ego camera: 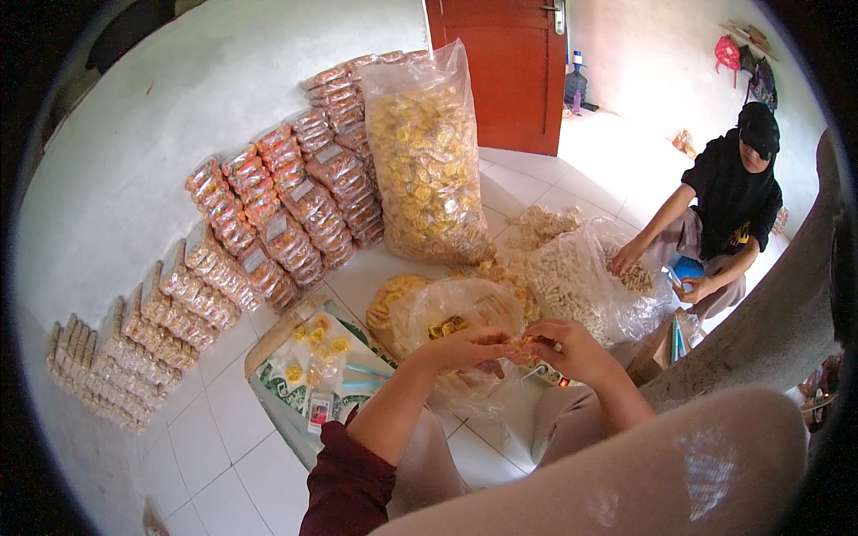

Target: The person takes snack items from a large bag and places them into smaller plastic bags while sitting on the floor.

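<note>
Both of my hands meet over an opened clear plastic bag (469,301) of yellow-orange snack pieces. My left hand (469,350) reaches in from the left with bent fingers. Close to its fingertips, my right hand (556,345) pinches a small orange-yellow snack piece (523,343); whether the left fingers grip it too, I cannot tell. To the left stands a low table (315,462) with a green-and-white top. On it lie loose yellow snack pieces (293,372), a small clear packet (323,370), a card bearing a picture and writing (319,412) and a light-blue strip-like tool (365,376).
A tall clear sack of yellow snacks (429,161) stands ahead. Stacked snack packets (268,221) line the wall. At right, a person (730,187) in black reaches into a bag of pale snacks (570,288). A power strip (553,376) lies by my right wrist, before a red door (499,74).
</note>
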`<action>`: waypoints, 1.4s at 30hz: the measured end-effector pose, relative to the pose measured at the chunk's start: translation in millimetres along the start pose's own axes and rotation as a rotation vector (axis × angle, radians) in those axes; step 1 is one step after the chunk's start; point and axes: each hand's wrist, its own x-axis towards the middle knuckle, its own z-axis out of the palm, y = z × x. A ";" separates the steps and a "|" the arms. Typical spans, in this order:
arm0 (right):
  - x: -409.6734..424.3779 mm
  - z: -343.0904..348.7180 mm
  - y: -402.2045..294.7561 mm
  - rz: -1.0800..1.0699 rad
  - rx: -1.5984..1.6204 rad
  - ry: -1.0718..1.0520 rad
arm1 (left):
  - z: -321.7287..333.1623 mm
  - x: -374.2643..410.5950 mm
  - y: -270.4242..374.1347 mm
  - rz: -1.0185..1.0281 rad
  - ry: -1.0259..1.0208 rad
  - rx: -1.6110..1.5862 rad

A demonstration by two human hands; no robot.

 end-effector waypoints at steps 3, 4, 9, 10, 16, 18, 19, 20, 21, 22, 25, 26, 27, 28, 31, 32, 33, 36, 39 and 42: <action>-0.8 1.6 6.5 -0.022 0.007 0.025 | -0.6 -2.4 5.8 0.054 0.018 0.204; -0.9 1.8 8.0 0.021 0.025 0.023 | -3.7 -1.2 1.6 0.066 0.029 0.257; -0.1 1.2 4.8 0.226 0.200 0.053 | -2.4 2.1 0.6 0.034 0.057 0.371; -0.4 0.7 5.3 0.263 0.257 0.034 | -1.2 3.1 -0.2 0.034 0.053 0.347; -1.9 0.9 12.5 0.211 0.317 -0.019 | -0.1 3.2 0.1 -0.003 0.048 0.232; -0.9 3.3 15.4 0.184 0.333 -0.020 | -0.9 2.8 0.4 -0.021 0.045 0.253; -0.2 4.3 15.7 0.169 0.342 -0.012 | -0.7 2.7 2.1 -0.031 0.040 0.265; 0.4 4.9 15.7 0.153 0.351 -0.003 | -0.4 2.7 3.1 -0.041 0.034 0.278; 0.6 4.7 14.9 0.127 0.328 -0.005 | 0.4 2.8 2.6 -0.038 0.009 0.195; 0.9 3.9 13.2 0.101 0.304 -0.008 | 1.7 2.9 1.6 -0.035 -0.015 0.112; 0.9 0.2 9.9 0.081 0.296 -0.033 | 3.4 -0.8 9.7 -0.068 -0.097 0.030; 0.4 -0.9 9.3 0.085 0.303 -0.042 | 3.9 -1.5 12.6 -0.086 -0.127 0.031; 0.3 -0.2 8.3 0.119 0.348 -0.028 | 2.9 -0.9 7.6 -0.086 -0.116 0.018; 0.6 0.8 7.2 0.153 0.393 -0.014 | 0.9 0.6 -1.3 -0.086 -0.105 0.004; 0.8 1.4 7.8 0.257 0.445 0.047 | 10.4 -3.3 10.6 -0.087 -0.064 0.001; 0.4 1.1 9.4 0.294 0.448 0.072 | 13.8 -3.3 16.1 -0.087 -0.051 0.005; 2.4 3.6 7.6 0.255 0.439 0.089 | 11.4 -4.0 12.1 -0.062 -0.055 -0.001; 3.7 6.0 5.8 0.176 0.379 0.121 | 2.9 5.9 -7.4 0.025 -0.065 -0.017; 4.9 0.4 7.0 0.127 0.290 0.114 | 2.6 6.9 -10.2 0.084 -0.018 -0.023; 5.0 -4.7 11.3 0.058 0.262 0.154 | 7.2 1.9 4.4 0.054 0.062 -0.017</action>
